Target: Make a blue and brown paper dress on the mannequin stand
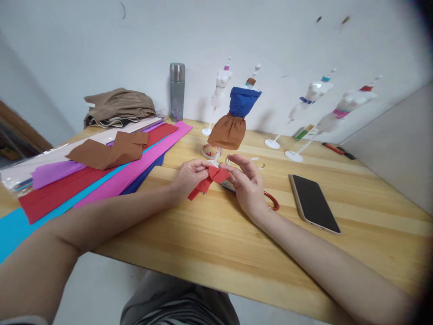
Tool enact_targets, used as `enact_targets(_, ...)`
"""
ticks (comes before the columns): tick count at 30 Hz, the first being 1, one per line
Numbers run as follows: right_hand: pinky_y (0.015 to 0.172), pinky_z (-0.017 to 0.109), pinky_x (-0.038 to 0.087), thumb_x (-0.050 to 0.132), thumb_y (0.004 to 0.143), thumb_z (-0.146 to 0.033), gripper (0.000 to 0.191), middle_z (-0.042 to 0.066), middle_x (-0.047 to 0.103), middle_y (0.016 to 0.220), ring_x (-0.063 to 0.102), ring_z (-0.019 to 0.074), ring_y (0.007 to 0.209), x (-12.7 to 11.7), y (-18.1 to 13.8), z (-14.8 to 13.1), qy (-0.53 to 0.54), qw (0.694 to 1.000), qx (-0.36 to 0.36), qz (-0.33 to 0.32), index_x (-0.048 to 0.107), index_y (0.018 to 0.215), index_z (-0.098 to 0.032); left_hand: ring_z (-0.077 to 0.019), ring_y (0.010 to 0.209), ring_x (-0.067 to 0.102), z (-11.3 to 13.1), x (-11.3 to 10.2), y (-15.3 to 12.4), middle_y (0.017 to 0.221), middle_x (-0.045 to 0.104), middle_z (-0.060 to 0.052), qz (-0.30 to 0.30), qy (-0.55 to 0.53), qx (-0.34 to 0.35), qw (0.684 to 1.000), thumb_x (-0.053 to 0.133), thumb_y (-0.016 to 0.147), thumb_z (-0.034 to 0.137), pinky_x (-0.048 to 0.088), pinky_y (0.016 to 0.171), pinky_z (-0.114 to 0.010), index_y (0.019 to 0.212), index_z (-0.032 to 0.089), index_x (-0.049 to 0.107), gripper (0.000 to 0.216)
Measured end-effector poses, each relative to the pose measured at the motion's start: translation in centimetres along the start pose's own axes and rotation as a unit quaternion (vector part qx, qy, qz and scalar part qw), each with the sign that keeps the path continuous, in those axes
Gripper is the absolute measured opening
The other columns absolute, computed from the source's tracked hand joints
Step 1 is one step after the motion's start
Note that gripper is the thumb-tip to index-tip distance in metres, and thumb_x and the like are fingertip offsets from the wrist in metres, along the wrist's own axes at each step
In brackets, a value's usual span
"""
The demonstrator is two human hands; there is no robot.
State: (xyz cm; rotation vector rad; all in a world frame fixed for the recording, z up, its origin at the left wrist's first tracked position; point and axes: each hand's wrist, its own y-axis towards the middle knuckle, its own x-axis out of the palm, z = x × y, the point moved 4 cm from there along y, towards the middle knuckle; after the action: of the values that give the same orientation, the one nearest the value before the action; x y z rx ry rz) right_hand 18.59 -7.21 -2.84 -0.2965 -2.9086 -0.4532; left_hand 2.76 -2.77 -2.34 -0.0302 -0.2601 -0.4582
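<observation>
Left hand and right hand were both pinching a little red piece over the desk, right in front of the dressed mannequin, with the right one's other fingers kinda fanned out. A dark-screened phone lay to the near right of that mannequin, and a bunch of coloured sheets sat off to its left. Further back, a flask stood behind it on the left, plus two white mannequins well over to its right.

Red piece between the fingers
</observation>
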Motion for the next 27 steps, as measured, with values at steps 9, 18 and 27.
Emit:
enact_targets(9, 0.101, 0.045, 0.051, 0.069, 0.087, -0.040, 0.017, 0.005, 0.073, 0.115, 0.068, 0.0236, 0.105, 0.3, -0.1, 0.3, -0.068, 0.996, -0.035, -0.053, 0.071, 0.099, -0.028, -0.0068, 0.050, 0.059, 0.1, 0.3, -0.3, 0.066, 0.070, 0.001, 0.011, 0.014, 0.004, 1.000, 0.066, 0.070, 0.011, 0.047, 0.049, -0.017, 0.078, 0.015, 0.065, 0.009)
enact_targets(18, 0.075, 0.035, 0.054, 0.075, 0.080, -0.051, 0.026, 0.001, 0.070, 0.085, 0.061, 0.0167, 0.070, 0.7, -0.1, 0.9, -0.047, 0.994, 0.058, -0.085, 0.070, 0.086, -0.026, -0.0113, 0.065, 0.066, 0.7, -0.1, -0.1, 0.073, 0.072, -0.002, 0.017, 0.042, 0.055, 0.997, 0.071, 0.066, 0.016, 0.055, 0.062, -0.023, 0.071, 0.014, 0.072, 0.006)
enact_targets(27, 0.071, 0.034, 0.050, 0.072, 0.080, -0.054, 0.031, 0.000, 0.065, 0.072, 0.057, 0.0173, 0.068, 1.3, -0.4, 0.1, -0.064, 0.988, 0.047, -0.134, 0.069, 0.082, -0.023, -0.0102, 0.056, 0.059, 0.4, 0.1, -0.6, 0.065, 0.065, 0.000, 0.015, 0.076, 0.056, 0.995, 0.071, 0.070, 0.022, 0.047, 0.052, -0.022, 0.074, 0.015, 0.071, 0.009)
